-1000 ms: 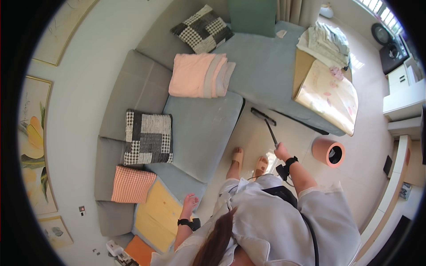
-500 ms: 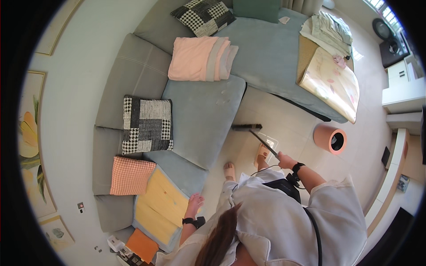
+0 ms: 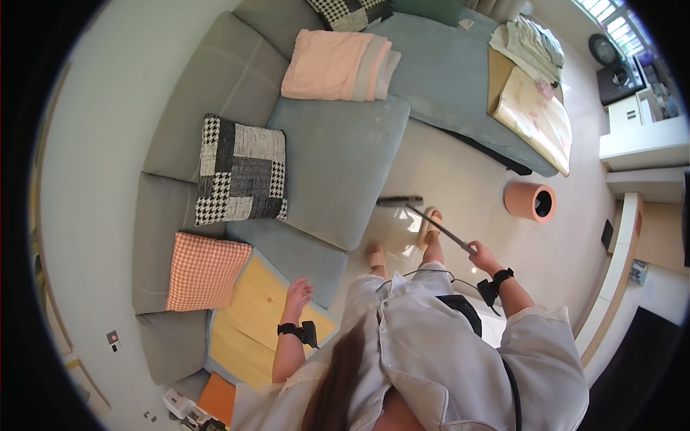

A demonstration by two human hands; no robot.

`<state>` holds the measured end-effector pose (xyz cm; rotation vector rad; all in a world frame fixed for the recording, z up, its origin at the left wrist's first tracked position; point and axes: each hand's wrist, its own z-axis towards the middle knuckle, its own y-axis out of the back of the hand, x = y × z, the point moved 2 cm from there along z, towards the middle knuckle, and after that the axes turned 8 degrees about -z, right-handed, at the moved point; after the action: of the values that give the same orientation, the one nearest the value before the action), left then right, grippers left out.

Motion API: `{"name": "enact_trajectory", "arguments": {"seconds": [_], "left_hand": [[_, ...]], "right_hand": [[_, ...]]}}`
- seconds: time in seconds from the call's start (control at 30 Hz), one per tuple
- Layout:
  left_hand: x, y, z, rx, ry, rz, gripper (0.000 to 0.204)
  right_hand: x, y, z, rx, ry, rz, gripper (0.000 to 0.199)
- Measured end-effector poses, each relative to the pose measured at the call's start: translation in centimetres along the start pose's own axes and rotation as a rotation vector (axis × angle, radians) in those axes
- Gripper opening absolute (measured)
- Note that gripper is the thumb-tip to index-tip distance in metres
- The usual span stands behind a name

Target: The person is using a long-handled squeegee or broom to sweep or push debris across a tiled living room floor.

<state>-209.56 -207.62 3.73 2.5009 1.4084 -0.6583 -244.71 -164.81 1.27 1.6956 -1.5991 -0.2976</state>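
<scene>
My right hand (image 3: 484, 257) is closed round the grey handle of a broom (image 3: 442, 227). The dark broom head (image 3: 400, 200) rests on the glossy tiled floor (image 3: 460, 169), close to the front edge of the grey-blue sofa seat (image 3: 323, 165). Off to the left, my left hand (image 3: 298, 292) hangs in the air with its fingers apart and nothing in them. Beneath it are the sofa and a yellow mat (image 3: 251, 323) spread over the seat. Both wrists wear black straps with small devices.
A pink bin (image 3: 528, 201) stands on the floor at right. Folded pink and grey bedding (image 3: 334, 65), a patterned cushion (image 3: 242, 172) and an orange checked cushion (image 3: 206, 271) lie on the sofa. A long low cabinet (image 3: 611, 280) runs along the right side.
My left hand has risen a little and shifted left. My right hand has moved slightly right with the broom handle in it. The view has shifted, and the broom head stays near the sofa edge.
</scene>
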Motion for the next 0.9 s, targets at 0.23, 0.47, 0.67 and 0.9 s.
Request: {"name": "enact_trajectory", "arguments": {"seconds": [0.23,0.47,0.67,0.9], "left_hand": [[2.7,6.3,-0.1,-0.1,0.049,0.049,0.024],[3.9,5.3,-1.2,-0.004,0.104,0.349,0.026],[4.4,3.6,-1.0,0.027,0.074,0.48,0.027],[6.1,-2.0,0.0,0.118,0.061,0.603,0.026]], "right_hand": [[2.4,-4.8,3.3,-0.201,-0.194,0.24,0.033],[-0.3,-9.3,3.4,-0.29,-0.294,0.328,0.028],[-3.0,-11.8,-5.2,-0.146,-0.161,0.117,0.024],[-9.2,-15.4,-15.5,-0.064,-0.207,0.275,0.032]]}}
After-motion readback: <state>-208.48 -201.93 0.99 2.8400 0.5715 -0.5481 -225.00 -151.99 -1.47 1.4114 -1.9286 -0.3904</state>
